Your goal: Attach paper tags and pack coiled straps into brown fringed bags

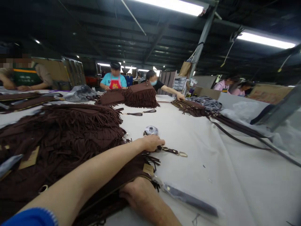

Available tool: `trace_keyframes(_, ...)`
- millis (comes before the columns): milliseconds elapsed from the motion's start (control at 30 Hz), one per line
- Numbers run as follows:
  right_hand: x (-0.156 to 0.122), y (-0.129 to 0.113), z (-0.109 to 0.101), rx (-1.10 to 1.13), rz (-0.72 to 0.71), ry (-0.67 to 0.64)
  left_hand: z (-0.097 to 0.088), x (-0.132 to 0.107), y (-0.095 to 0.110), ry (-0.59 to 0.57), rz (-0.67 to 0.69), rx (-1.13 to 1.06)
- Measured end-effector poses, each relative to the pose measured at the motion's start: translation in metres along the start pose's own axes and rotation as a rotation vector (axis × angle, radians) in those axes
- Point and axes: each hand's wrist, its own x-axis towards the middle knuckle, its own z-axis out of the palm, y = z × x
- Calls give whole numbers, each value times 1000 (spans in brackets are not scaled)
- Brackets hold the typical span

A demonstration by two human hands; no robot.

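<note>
Evidently the left hand (pixel 152 142) closed on the strap (pixel 172 151); the right hand (pixel 141 194), fingers hidden, steadied the fringed bag (pixel 135 168) on the counter (pixel 211 150).

The right hand (pixel 137 194) has its fingers tucked out of sight under the edge of the brown fringed bag (pixel 131 169), and its forearm runs off the picture's bottom edge. The left hand (pixel 152 142) covers the near end of the strap (pixel 172 151), so its grip there cannot be told. The small round thing (pixel 150 130) just beyond it on the desk (pixel 211 150) is too blurred to identify.
</note>
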Motion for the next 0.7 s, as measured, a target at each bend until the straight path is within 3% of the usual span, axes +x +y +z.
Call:
trace_keyframes(100,2,-8,-3,3,14,-4,-15,-36,-11,-69,-18,0)
trace_keyframes(167,3,-12,-4,23,13,-6,-23,-48,-5,-55,-67,30)
trace_keyframes(267,2,-12,-1,37,6,12,-22,-45,16,13,-108,49)
trace_keyframes(433,-5,-3,1,125,-19,-2,9,-23,36,13,-130,-33)
trace_keyframes(567,-7,-3,-4,369,-53,35,21,-31,22,82,-195,-160)
trace_keyframes(700,-7,-8,-8,745,87,30,-3,-65,1,201,-308,-375)
